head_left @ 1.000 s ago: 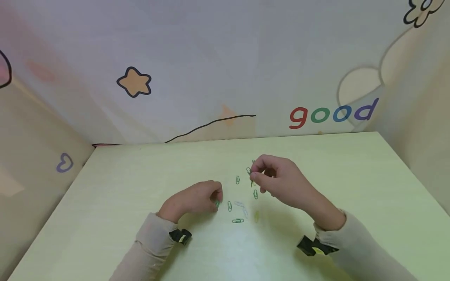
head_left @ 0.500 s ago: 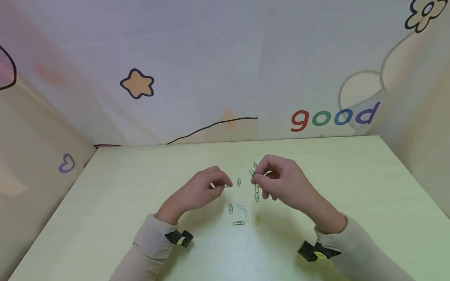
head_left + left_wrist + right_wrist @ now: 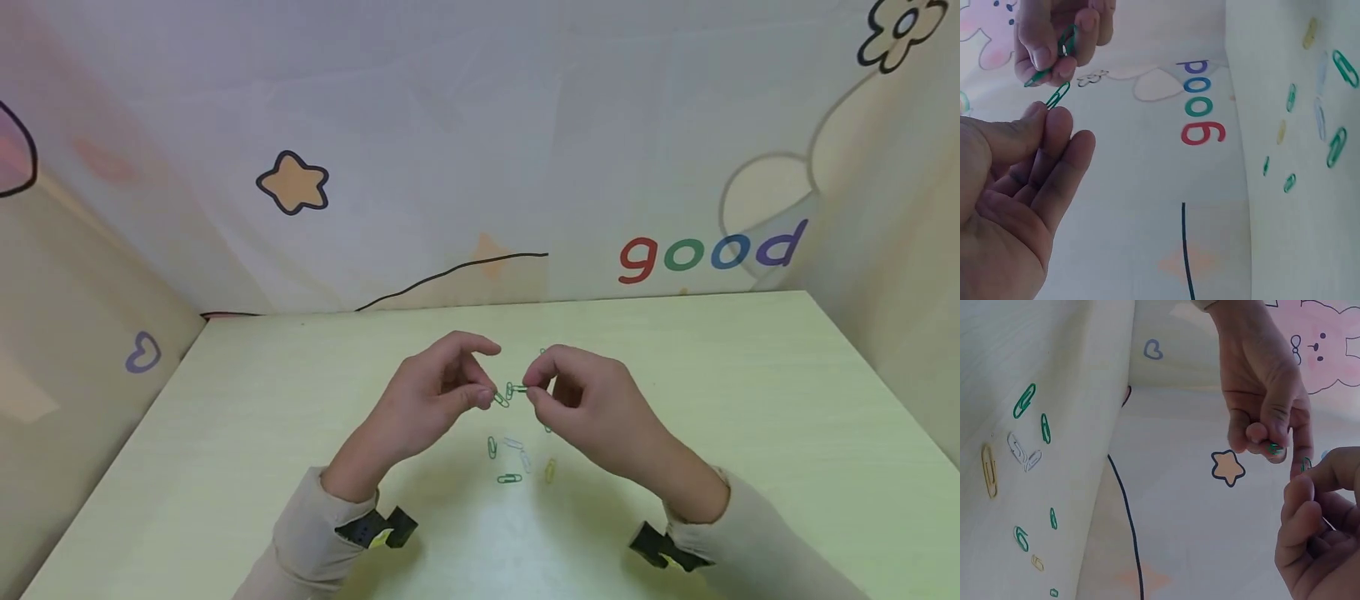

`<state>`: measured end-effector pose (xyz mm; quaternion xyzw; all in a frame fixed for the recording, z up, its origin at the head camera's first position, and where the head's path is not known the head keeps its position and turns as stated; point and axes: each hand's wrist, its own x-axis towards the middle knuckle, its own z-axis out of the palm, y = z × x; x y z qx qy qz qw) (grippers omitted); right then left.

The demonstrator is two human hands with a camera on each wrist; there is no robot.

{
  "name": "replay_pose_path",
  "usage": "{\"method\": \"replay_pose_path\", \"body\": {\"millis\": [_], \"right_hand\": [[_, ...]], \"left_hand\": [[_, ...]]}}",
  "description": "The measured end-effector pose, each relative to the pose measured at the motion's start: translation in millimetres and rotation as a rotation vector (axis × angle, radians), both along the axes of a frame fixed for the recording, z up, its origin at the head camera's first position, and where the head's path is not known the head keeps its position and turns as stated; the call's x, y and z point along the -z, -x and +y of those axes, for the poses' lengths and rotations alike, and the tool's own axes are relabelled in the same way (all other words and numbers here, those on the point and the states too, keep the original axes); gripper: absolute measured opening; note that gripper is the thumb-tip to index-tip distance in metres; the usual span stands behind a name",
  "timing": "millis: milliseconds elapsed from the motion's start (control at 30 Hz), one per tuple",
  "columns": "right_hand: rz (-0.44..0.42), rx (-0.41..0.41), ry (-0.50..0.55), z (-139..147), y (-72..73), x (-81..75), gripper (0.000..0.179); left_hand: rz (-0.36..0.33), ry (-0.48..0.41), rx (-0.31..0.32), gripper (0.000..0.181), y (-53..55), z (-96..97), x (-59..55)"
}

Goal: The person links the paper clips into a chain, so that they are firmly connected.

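Note:
My left hand pinches a green paper clip between thumb and fingertip, index finger raised in the head view. Facing it, my right hand pinches another green paper clip that points left. Both hands are above the table, their clips close together. In the left wrist view the left hand's clip sticks up towards the right hand, where green shows at two spots between the fingers. The right wrist view shows the left hand's clip at its fingertips and the right hand's clip beside it.
On the pale table lie several green clips, one nearest me. White clips and a yellow clip lie close by. A smaller yellowish clip shows in the left wrist view. Printed cloth walls stand behind.
My left hand has lifted a green clip from the table and carried it up and right. My right hand has turned its clip leftwards and come slightly nearer the left hand.

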<state>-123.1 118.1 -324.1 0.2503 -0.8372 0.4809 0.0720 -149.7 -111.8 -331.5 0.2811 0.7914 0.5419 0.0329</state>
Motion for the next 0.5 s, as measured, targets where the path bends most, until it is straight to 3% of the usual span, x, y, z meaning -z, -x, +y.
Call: {"method": "replay_pose_path", "body": {"millis": [133, 267, 367, 500], "right_hand": [[0.275, -0.014, -0.008, -3, -2.1, 1.6, 0.022], [0.484, -0.027, -0.026, -6, -2.5, 1.5, 0.023], [0.58, -0.046, -0.031, -9, -2.8, 0.8, 0.023], [0.636, -0.054, -0.034, -11, -3.9, 0.3, 0.022]], "left_hand": [[0.02, -0.074, 0.031, 0.038, -5.6, 0.8, -8.5], [0.007, -0.139, 0.075, 0.038, -8.3, 0.8, -11.9], [0.013, -0.164, 0.104, 0.039, -9.3, 0.0, -12.6], [0.03, -0.173, 0.131, 0.038, -10.1, -1.1, -12.4]]}}
